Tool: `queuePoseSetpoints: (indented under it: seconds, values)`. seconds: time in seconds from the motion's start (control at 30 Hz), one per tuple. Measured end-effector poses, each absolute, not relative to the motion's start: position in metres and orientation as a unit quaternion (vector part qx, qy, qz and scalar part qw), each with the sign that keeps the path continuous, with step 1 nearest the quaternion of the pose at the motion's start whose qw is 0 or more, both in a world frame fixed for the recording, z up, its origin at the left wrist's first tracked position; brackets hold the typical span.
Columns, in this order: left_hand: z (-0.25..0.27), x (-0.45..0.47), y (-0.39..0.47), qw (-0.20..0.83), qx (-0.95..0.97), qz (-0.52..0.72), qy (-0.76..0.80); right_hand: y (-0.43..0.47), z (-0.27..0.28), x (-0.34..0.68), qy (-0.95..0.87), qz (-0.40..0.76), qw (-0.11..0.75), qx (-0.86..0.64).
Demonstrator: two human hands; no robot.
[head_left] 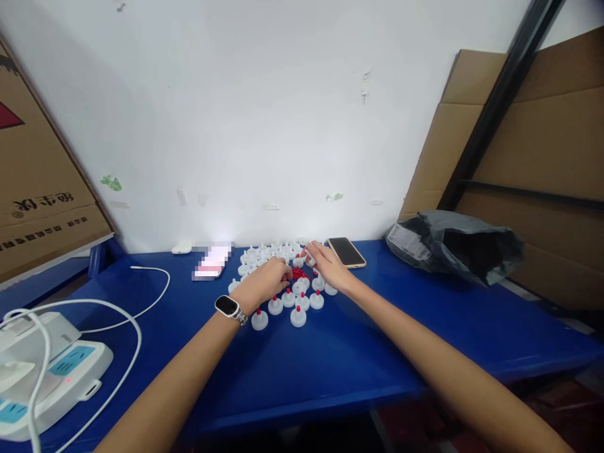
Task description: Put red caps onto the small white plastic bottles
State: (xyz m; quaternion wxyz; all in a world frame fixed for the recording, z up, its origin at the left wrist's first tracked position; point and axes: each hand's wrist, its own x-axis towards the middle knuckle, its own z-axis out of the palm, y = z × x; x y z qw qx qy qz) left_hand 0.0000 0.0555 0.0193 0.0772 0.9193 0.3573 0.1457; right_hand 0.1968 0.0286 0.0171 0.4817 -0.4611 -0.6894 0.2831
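White nozzle caps (298, 316), clustered on the blue tabletop (321, 371), with small red tips (298, 273) heaped between a curled left hand (272, 277) and a loosely bent right hand (325, 264), presumably for easy reach, caps just beside both, any grip on one indiscernible.
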Motion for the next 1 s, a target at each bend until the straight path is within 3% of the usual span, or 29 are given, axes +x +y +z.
queuePoseSetpoints:
  seconds: [0.23, 0.8, 0.9, 1.0]
  values:
    - [0.014, -0.002, 0.060, 0.052, 0.909, 0.163, 0.380, 0.018, 0.014, 0.188, -0.641, 0.405, 0.503, -0.415]
    - [0.022, 0.005, 0.048, 0.064, 0.917, 0.179, 0.350, 0.016, 0.016, 0.173, -0.581, 0.477, 0.542, -0.376]
    - [0.027, 0.000, 0.047, 0.117, 0.904, 0.239, 0.335, 0.015, 0.018, 0.172, -0.569, 0.479, 0.557, -0.371]
    - [0.033, -0.005, 0.042, 0.253, 0.850, 0.333, 0.320, 0.013, 0.018, 0.170, -0.571, 0.460, 0.563, -0.382]
